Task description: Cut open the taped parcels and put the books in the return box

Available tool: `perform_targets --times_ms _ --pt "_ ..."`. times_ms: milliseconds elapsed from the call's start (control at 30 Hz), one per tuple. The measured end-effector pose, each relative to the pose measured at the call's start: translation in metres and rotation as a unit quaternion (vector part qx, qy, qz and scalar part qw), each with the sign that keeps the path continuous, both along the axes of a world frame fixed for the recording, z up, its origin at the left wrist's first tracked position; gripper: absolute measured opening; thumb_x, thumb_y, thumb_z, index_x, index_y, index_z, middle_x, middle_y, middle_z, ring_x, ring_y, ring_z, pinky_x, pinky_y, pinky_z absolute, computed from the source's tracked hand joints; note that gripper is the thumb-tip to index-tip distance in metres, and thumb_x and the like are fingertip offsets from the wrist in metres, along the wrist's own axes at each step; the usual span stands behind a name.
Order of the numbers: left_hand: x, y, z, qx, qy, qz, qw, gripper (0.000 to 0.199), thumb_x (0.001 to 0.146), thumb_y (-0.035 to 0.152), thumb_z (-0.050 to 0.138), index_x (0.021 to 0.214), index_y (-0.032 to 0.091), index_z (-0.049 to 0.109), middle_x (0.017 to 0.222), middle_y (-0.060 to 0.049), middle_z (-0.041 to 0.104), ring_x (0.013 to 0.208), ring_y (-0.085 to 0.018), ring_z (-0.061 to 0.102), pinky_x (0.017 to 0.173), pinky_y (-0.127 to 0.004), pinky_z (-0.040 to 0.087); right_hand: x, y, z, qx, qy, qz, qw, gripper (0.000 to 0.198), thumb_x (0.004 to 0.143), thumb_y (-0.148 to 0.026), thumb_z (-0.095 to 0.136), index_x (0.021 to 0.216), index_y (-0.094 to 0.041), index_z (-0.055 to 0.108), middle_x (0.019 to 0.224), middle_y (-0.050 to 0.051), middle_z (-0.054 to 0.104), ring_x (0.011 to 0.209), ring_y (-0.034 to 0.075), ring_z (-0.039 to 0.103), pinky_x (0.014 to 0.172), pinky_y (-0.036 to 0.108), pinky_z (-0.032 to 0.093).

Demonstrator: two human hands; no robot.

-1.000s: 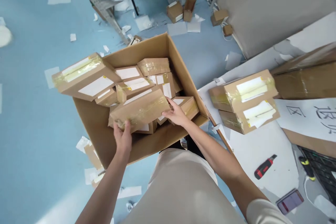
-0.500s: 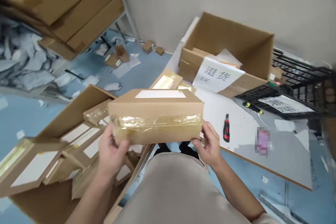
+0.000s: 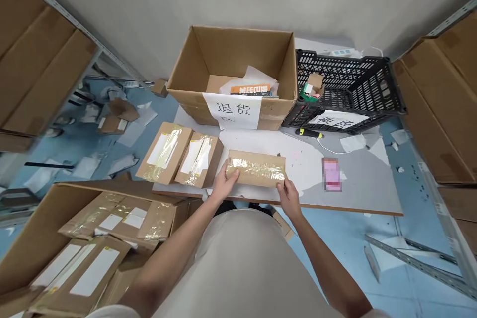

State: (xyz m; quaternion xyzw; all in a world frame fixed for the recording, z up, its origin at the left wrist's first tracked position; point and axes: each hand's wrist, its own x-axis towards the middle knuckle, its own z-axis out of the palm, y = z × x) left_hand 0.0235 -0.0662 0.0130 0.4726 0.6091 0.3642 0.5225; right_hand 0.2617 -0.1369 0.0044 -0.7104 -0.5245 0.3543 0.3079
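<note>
A taped brown cardboard box (image 3: 257, 168) is held between my two hands over the front part of the white-topped table (image 3: 357, 191). My left hand (image 3: 224, 183) grips its left end, thumb on the taped face. At the lower right corner, my right hand (image 3: 289, 198) holds the box with thumb and fingers. Shiny clear tape runs along the face toward me. Just left of the held box, a labelled carton (image 3: 199, 160) and a second labelled carton (image 3: 164, 153) lie on the table. Only a dark tip of the utility knife (image 3: 278, 154) shows behind the box.
A large open carton (image 3: 186, 102) with a paper sign stands at the table's back. Beside it is a black plastic crate (image 3: 397, 92). A yellow-black tool (image 3: 309, 133) and a blurred pink item (image 3: 332, 175) lie on the table. Lower left, a big carton (image 3: 40, 213) holds several parcels.
My view has swung right, toward the table. The held box has moved from beside the parcel carton to over the table, and its taped face now tilts up. Both hands keep their hold.
</note>
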Motion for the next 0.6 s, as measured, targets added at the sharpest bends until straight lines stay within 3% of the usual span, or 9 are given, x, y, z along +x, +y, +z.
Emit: perform_targets --times_ms 133,300,433,533,600 --pt "-0.005 0.003 -0.027 -0.065 0.035 -0.008 0.997 0.072 0.07 0.047 0.068 0.133 0.021 0.043 0.122 -0.01 0.059 0.116 -0.029 0.052 0.103 -0.043 0.034 -0.002 0.002 -0.03 -0.052 0.0 0.025 0.998 0.058 0.086 -0.049 0.039 0.136 -0.019 0.041 0.091 0.006 0.056 0.083 0.022 0.055 0.08 0.039 0.047" --pt "-0.012 0.002 -0.04 -0.053 0.017 -0.002 0.998 0.073 0.066 0.045 0.073 0.129 0.021 0.047 0.129 -0.01 0.054 0.127 -0.029 0.042 0.109 -0.041 0.028 -0.005 0.0 -0.043 -0.067 0.041 -0.012 0.997 0.065 0.083 -0.051 0.044 0.14 -0.021 0.036 0.108 0.009 0.058 0.093 0.023 0.058 0.086 0.041 0.047" --pt "-0.017 -0.004 -0.051 -0.051 -0.008 0.009 0.999 0.074 0.065 0.045 0.073 0.129 0.02 0.047 0.133 -0.012 0.05 0.131 -0.03 0.037 0.108 -0.042 0.031 0.004 0.0 -0.051 -0.049 0.067 -0.1 0.992 0.06 0.085 -0.05 0.039 0.136 -0.018 0.042 0.122 0.013 0.056 0.111 0.025 0.054 0.093 0.043 0.043" --pt "-0.029 -0.01 -0.063 -0.063 -0.019 -0.006 0.998 0.078 0.067 0.046 0.071 0.134 0.019 0.041 0.142 -0.014 0.039 0.133 -0.031 0.033 0.108 -0.043 0.029 0.013 0.005 -0.057 -0.039 0.087 -0.19 0.977 0.056 0.086 -0.043 0.033 0.131 -0.013 0.047 0.122 0.015 0.057 0.111 0.025 0.055 0.091 0.044 0.046" --pt "-0.04 -0.014 -0.07 -0.065 -0.044 -0.029 0.996 0.08 0.07 0.046 0.067 0.138 0.019 0.035 0.148 -0.015 0.03 0.136 -0.029 0.028 0.109 -0.043 0.027 0.015 0.008 -0.06 -0.036 0.111 -0.17 0.978 0.053 0.083 -0.033 0.035 0.131 -0.013 0.045 0.121 0.015 0.059 0.108 0.023 0.058 0.088 0.042 0.048"
